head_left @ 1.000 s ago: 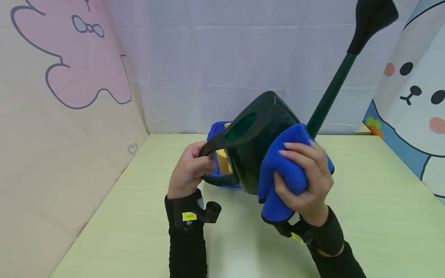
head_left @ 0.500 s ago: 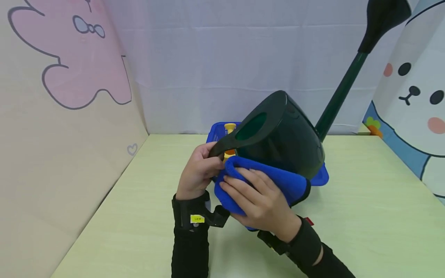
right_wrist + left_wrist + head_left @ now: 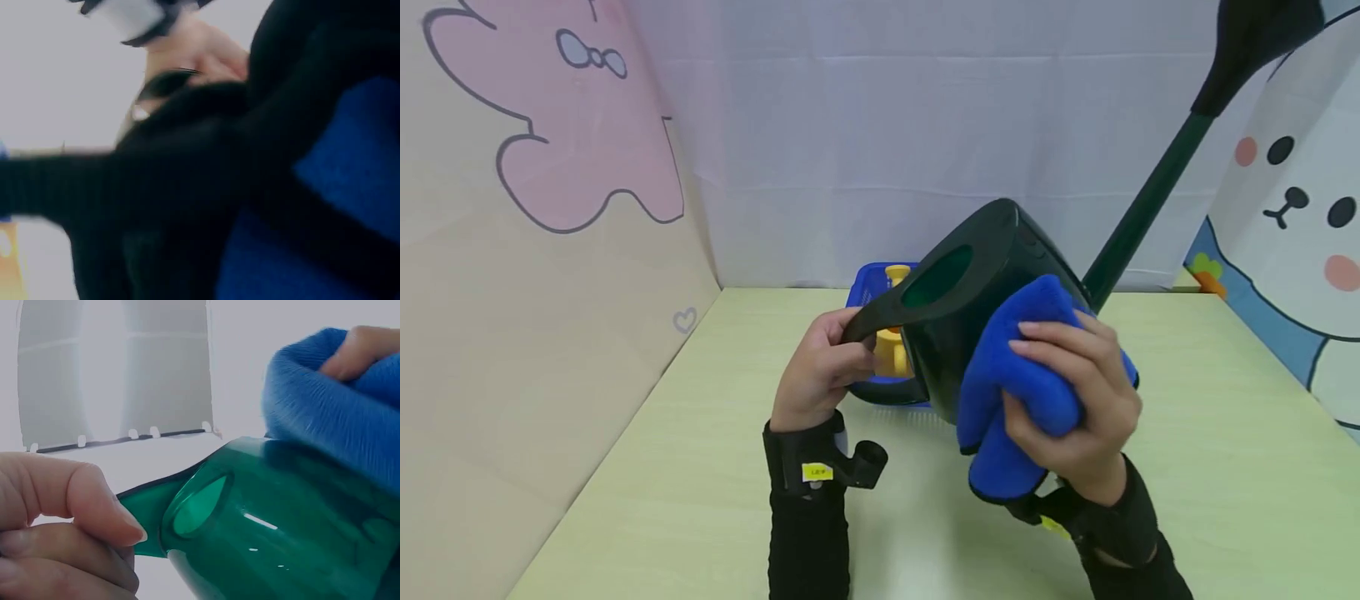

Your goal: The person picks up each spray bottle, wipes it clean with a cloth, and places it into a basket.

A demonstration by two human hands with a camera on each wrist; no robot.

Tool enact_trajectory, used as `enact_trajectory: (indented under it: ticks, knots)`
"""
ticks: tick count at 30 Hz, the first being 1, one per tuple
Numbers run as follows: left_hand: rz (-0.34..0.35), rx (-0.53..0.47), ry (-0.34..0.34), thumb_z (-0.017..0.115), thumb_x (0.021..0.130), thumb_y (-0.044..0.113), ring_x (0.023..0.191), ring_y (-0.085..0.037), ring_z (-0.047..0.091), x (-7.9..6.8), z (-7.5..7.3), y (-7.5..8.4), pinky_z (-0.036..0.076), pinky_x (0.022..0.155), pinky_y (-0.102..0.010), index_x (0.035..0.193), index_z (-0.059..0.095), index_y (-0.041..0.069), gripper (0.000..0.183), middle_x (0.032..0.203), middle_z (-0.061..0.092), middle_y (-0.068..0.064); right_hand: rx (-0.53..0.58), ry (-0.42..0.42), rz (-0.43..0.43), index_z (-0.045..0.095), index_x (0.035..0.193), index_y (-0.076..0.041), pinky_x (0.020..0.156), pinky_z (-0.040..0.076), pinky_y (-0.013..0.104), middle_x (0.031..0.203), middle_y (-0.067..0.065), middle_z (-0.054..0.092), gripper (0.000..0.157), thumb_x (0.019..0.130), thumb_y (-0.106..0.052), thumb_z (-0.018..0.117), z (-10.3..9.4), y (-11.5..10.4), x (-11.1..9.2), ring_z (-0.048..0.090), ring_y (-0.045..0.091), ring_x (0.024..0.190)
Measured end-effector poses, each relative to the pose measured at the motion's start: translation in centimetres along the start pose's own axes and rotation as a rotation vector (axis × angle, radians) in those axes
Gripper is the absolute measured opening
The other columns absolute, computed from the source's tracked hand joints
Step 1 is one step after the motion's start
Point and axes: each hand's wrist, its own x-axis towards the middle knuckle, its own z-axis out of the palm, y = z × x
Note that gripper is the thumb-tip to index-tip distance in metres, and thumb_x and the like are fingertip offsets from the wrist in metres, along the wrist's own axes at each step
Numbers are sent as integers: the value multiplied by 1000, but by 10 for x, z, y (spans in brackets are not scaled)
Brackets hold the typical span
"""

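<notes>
A dark green watering can [image 3: 940, 358] is held up over the table, tilted, its long spout rising to the upper right and ending in a black rose. My left hand [image 3: 820, 367] grips its handle; in the left wrist view the thumb and curled fingers [image 3: 69, 556] close round the handle's end. With a bunched blue cloth [image 3: 1037, 375] in its fingers, my right hand [image 3: 1075, 400] presses on the can's side near the base of the spout. The cloth [image 3: 331, 412] lies against the can's green wall [image 3: 300, 519] in the left wrist view. The right wrist view is dark and blurred.
Behind the can, a blue basket [image 3: 868, 283] with yellow items [image 3: 895, 354] in it stands on the pale table [image 3: 700, 500]. A white curtain [image 3: 865, 150] hangs at the back, and printed cartoon panels stand on both sides.
The right hand swept the cloth left under the can toward the handle, then back right to the spout side. The can has shifted slightly right, the left hand keeping hold of the handle.
</notes>
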Motion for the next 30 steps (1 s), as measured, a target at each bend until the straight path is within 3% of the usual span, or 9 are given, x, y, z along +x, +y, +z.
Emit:
enact_trajectory:
  ticks: [7,11,16,21,26,30]
  knots:
    - [47,12,-39,40,71,-9,41,-13,23,-4,-4,3,13,41,-28,70,53,12,24,51,28,2,225,163,402,61,86,8,85,43,28,96,8,66,26,68,-11,61,-25,14,13,56,23,92]
    - [48,17,-33,40,70,-9,41,-13,22,-5,-4,4,12,41,-28,69,52,12,24,51,27,2,243,156,488,61,91,9,86,41,29,98,7,65,27,68,-5,55,-29,19,12,54,26,95]
    - [42,19,-13,40,71,-8,41,-13,22,-5,-6,4,12,41,-28,69,51,12,24,50,27,3,75,111,340,59,87,10,88,42,30,98,6,65,31,71,-16,61,-17,12,9,56,22,94]
    - [49,11,-12,40,71,-8,40,-12,22,-6,-7,4,12,40,-28,70,53,12,23,50,28,3,1,78,156,60,82,7,88,44,34,93,10,65,38,71,-29,64,-4,2,6,57,25,91]
    - [45,-12,-8,40,71,-7,40,-12,22,-4,-7,2,11,40,-28,71,53,11,22,50,28,3,-108,-26,-28,62,80,0,89,43,38,89,13,65,38,74,-37,62,7,-3,-6,57,30,91]
    - [27,-15,16,41,71,-6,40,-11,23,-3,-4,1,12,40,-25,73,54,10,21,50,30,4,-179,-177,-222,64,83,-4,83,45,42,86,13,66,36,75,-38,59,17,-8,-19,56,32,90]
